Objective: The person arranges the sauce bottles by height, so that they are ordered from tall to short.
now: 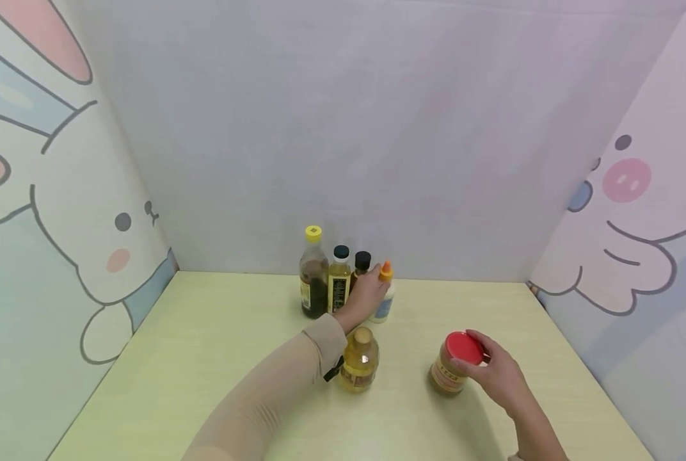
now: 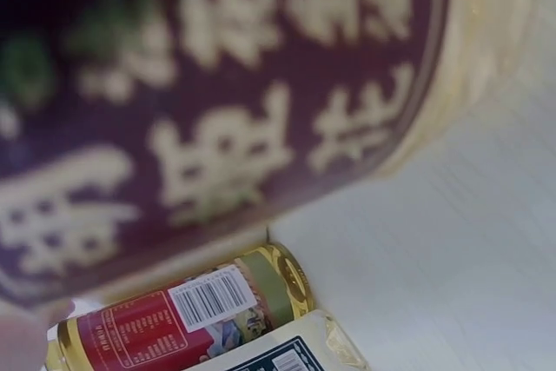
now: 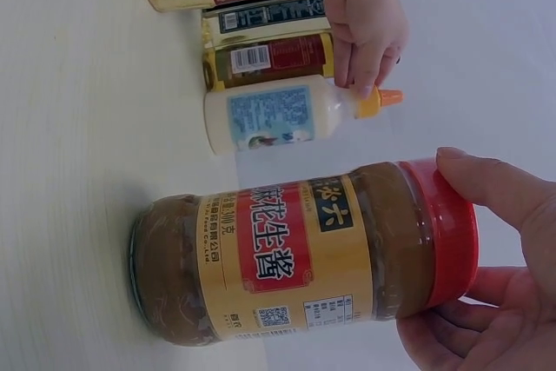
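My left hand reaches over to a white squeeze bottle with an orange nozzle cap. In the right wrist view, the fingers of that left hand grip the squeeze bottle around its neck, just below the cap. My right hand holds a peanut butter jar by its red lid, thumb and fingers on opposite sides. The jar's yellow and red label shows fully in the right wrist view. A purple-labelled oil bottle fills much of the left wrist view, blurred and close.
Left of the squeeze bottle stand a dark sauce bottle with a yellow cap, a black-capped oil bottle and another black-capped bottle, partly hidden. The stout oil bottle is close to my left forearm. A white backdrop rises behind the table.
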`<state>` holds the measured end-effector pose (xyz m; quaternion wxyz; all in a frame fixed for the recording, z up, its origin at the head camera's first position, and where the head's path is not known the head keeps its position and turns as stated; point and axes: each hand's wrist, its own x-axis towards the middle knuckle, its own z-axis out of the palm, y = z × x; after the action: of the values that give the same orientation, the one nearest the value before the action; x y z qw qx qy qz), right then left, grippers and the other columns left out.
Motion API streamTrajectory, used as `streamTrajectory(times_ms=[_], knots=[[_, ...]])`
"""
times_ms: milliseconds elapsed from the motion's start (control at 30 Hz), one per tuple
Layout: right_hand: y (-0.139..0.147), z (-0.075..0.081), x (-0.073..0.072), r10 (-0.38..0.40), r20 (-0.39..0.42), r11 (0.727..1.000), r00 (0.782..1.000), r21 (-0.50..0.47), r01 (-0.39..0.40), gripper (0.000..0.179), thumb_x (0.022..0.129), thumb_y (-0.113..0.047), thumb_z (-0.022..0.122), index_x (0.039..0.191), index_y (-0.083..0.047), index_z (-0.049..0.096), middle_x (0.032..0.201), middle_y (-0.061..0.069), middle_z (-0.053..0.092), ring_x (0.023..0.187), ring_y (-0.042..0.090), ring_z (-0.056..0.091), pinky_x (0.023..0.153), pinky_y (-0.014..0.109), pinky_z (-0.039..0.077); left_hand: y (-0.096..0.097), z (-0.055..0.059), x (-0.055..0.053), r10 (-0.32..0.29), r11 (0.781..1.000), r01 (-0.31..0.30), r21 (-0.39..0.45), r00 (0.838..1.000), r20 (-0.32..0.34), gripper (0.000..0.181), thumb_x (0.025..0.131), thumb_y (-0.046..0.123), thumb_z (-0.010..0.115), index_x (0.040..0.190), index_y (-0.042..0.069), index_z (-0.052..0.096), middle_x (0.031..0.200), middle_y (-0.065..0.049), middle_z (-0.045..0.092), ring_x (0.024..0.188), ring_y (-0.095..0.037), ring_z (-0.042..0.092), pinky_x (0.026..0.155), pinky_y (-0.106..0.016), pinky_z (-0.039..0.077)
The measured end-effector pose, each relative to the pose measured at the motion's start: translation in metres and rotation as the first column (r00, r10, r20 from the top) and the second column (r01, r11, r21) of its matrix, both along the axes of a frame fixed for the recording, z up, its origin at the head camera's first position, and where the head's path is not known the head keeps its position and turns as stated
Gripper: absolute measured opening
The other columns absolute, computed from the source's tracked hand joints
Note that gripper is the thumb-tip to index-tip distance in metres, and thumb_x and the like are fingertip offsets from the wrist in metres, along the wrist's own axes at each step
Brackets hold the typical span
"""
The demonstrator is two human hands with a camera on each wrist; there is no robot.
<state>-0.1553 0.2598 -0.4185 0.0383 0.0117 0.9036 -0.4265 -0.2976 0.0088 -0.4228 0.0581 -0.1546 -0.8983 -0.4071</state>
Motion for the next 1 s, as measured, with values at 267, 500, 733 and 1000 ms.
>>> streamTrajectory(times_ms=[267,500,733,1000], knots=[[0.001,0.001,0.0,0.006,-0.007,1.0,1.0,0.005,-0.006,0.085,0.084,-0.036,0.078,0.145,0.005,0.036,0.136,0.03,0.045,0.118,0.047,0.047,0.085,0.046,0.053,-0.002,0.006,0.009,-0.036,0.999,0.035,0.019,0.998,0.056,0.059,0.101,0.016,0.057,0.15,-0.002,0.03,0.143,-0.019,0.046,0.084,-0.021,0.065,0.071,-0.026,0.051],[0.002,0.001,-0.002,0.009,0.003,1.0,1.0,0.012,-0.009,0.086,0.083,-0.037,0.078,0.145,0.004,0.035,0.136,0.03,0.044,0.119,0.047,0.047,0.085,0.047,0.053,-0.007,0.007,0.015,-0.027,0.999,0.025,0.028,0.997,0.071,0.061,0.1,0.018,0.058,0.151,-0.001,0.03,0.148,-0.016,0.041,0.114,-0.027,0.058,0.093,-0.033,0.049],[0.002,0.002,-0.002,0.016,0.012,1.0,1.0,0.016,-0.017,0.087,0.083,-0.038,0.078,0.146,0.004,0.034,0.137,0.031,0.043,0.119,0.048,0.046,0.085,0.048,0.052,-0.016,0.005,0.022,-0.03,0.989,0.012,0.147,0.992,0.119,0.057,0.1,0.02,0.057,0.15,0.005,0.035,0.144,-0.014,0.047,0.117,-0.028,0.056,0.09,-0.038,0.05],[0.002,0.001,-0.001,0.023,0.004,1.0,1.0,0.021,-0.023,0.086,0.084,-0.038,0.078,0.146,0.004,0.035,0.138,0.032,0.043,0.119,0.049,0.046,0.085,0.047,0.053,-0.028,0.003,0.031,-0.083,0.959,0.052,0.277,0.991,0.102,0.055,0.101,0.019,0.055,0.151,0.006,0.034,0.15,-0.012,0.038,0.13,-0.031,0.044,0.099,-0.038,0.045]])
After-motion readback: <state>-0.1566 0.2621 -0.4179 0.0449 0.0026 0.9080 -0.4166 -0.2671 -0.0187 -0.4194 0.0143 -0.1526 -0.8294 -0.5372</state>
